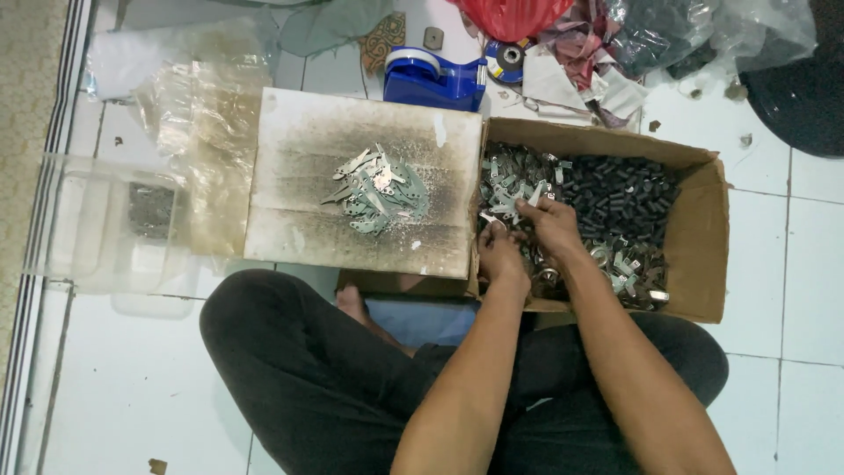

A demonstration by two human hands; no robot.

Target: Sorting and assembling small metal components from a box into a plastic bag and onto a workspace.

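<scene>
While both hands dig in the cardboard box (703,237), the left hand (501,255) pinches a metal piece (489,217) and the right hand (552,224) fingers others (514,189); a sorted pile (378,189) lies on the board (299,220) beside it.

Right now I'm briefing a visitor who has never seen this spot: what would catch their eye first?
Probably the cardboard box at right, full of small metal pieces and dark cylinders, with the left hand and right hand both reaching into it. Next, the pile of flat metal pieces on the stained board beside it, and the blue tape dispenser behind.
</scene>
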